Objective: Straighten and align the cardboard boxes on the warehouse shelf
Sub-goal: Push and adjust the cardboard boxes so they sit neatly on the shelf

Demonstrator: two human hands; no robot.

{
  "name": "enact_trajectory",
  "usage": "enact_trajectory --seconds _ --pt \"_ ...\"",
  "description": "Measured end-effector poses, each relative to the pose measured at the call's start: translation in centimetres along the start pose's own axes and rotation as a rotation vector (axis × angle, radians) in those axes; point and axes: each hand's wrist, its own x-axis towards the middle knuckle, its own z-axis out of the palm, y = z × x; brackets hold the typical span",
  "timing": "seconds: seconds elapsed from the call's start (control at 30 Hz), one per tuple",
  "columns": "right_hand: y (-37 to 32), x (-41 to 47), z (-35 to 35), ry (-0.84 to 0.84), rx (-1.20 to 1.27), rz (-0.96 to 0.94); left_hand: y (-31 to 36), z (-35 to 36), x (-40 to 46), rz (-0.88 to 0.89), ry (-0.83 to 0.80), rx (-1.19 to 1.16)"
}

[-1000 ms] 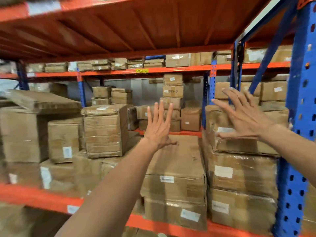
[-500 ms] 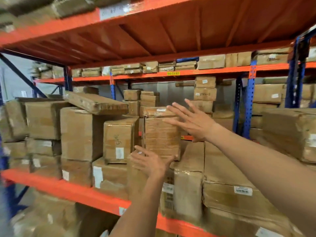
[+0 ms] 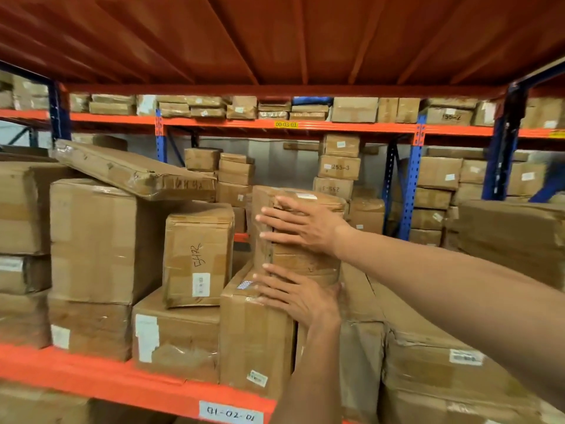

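A tall taped cardboard box [image 3: 301, 266] stands upright in the middle of the shelf, on top of a brown box [image 3: 253, 338] at the front edge. My right hand [image 3: 302, 224] lies flat on the tall box's front face near its top, fingers spread. My left hand [image 3: 296, 298] rests at the tall box's base, fingers spread over the top of the lower box. Neither hand closes around anything. To the left stands a smaller box with handwriting [image 3: 197, 255], apart from the tall one by a narrow gap.
A flat box [image 3: 131, 169] lies tilted across a large box [image 3: 91, 240] at left. More boxes [image 3: 428, 362] are stacked at right. The orange shelf beam [image 3: 122, 381] runs along the front and the orange deck [image 3: 275, 41] hangs low overhead. Further racks stand behind.
The view has swung left and closer to the tall taped box. Both hands, raised in the air before, now rest on it: right on its face, left at its base.
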Motion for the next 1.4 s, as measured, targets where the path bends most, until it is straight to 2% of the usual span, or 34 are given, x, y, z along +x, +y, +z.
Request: enact_trajectory --seconds 0.27,0.37,0.47,0.6,0.7,0.8,1.1,1.4 --pt "1.1 -0.1 0.5 -0.031 -0.049 -0.012 -1.1 -0.7 1.0 0.106 0.004 -0.015" --pt "2.0 0.6 1.0 0.054 -0.007 -0.021 -2.5 -2.9 3.0 0.194 -0.022 0.055" --pt "3.2 0.7 1.4 0.121 0.066 -0.007 -3.3 -5.4 5.1 0.354 -0.05 0.153" --pt "3.2 -1.5 3.1 0.094 0.26 0.153 -1.9 -7.9 6.8 0.626 -0.038 0.337" --pt "3.4 -4.6 5.1 0.057 0.365 0.346 1.3 -8.8 7.3 0.844 0.029 0.51" --pt "3.7 -7.5 7.1 0.01 0.445 0.478 4.9 -9.0 7.1 0.991 0.062 0.615" --pt "5.7 -17.3 9.9 -0.053 0.521 0.726 13.9 -8.2 3.1 1.266 0.263 0.666" --pt "-1.7 -27.2 12.6 -0.21 0.62 0.867 15.6 -2.0 -5.9 1.395 0.089 0.688"
